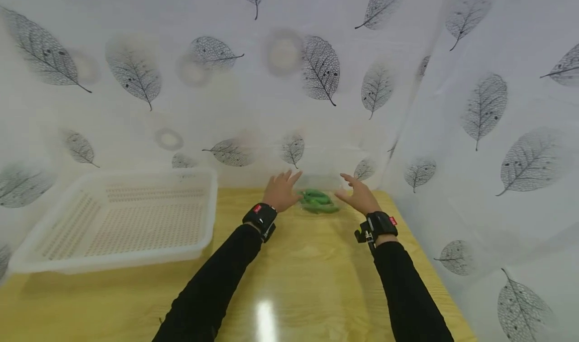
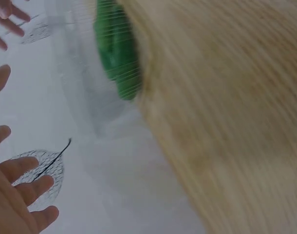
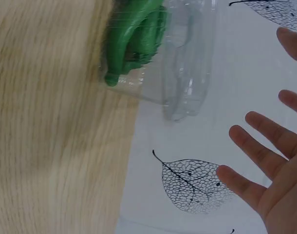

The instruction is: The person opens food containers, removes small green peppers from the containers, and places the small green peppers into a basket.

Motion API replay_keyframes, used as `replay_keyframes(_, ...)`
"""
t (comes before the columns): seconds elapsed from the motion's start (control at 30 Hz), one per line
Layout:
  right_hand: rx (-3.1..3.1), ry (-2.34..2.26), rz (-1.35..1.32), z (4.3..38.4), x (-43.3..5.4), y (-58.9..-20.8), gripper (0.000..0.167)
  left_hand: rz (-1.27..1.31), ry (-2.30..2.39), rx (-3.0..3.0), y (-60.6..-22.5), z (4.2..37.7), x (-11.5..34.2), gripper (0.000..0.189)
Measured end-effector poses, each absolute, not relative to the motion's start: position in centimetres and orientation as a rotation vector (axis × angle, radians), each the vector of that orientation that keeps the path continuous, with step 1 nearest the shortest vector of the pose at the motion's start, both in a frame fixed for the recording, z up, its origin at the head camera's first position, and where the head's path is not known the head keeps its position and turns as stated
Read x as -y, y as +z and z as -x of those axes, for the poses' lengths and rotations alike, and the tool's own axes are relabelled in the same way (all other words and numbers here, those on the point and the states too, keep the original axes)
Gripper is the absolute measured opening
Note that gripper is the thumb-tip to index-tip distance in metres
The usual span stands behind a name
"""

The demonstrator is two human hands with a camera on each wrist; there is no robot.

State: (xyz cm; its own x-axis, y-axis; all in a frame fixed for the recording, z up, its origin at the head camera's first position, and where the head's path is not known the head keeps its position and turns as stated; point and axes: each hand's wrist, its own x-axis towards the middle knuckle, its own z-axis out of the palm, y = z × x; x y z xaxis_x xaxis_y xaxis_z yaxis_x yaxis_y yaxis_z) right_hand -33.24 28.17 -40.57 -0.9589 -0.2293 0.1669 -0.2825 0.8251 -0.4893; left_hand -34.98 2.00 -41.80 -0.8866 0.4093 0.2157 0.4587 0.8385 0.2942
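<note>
A clear plastic box (image 3: 185, 92) stands near the far edge of the table, its lid apparently raised at the back. Inside it lie several long, smooth green pieces (image 1: 318, 201) that look like vegetables; their exact kind is hard to tell. To the left of the box is my left hand (image 1: 280, 192), fingers spread and holding nothing. My right hand (image 1: 360, 196) hovers on the other side, fingers apart and also holding nothing. Both wrist views show a gap between the fingers and the box.
A large white perforated basket (image 1: 205, 221) sits on the left of the wooden table (image 1: 298, 276). Behind the table and along its right side hangs a whitish sheet (image 1: 344, 126) printed with dark leaves.
</note>
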Motion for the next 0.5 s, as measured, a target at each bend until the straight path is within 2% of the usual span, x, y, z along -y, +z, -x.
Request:
replay_keyframes(0.1, 2.925, 0.771, -0.509, 33.7, -28.4, -41.6, 0.071, 0.762, -0.481, 2.856, -44.2, 36.2, -2.8, 0.074)
replay_keyframes(0.23, 2.911, 0.732, -0.61, 34.0, -28.0, -43.5, 0.067, 0.844, -0.517, 2.813, -45.7, 36.3, -3.3, 0.07)
replay_keyframes(0.4, 2.896, 0.738, -0.591, 33.7, -27.5, -44.4, 0.057, 0.905, -0.586, 2.803, -45.1, 35.7, -3.9, 0.053)
replay_keyframes(0.5, 2.87, 0.691, -0.596, 33.7, -27.6, -44.6, 0.057, 0.922, -0.575, 2.818, -45.0, 35.8, -3.9, 0.049)
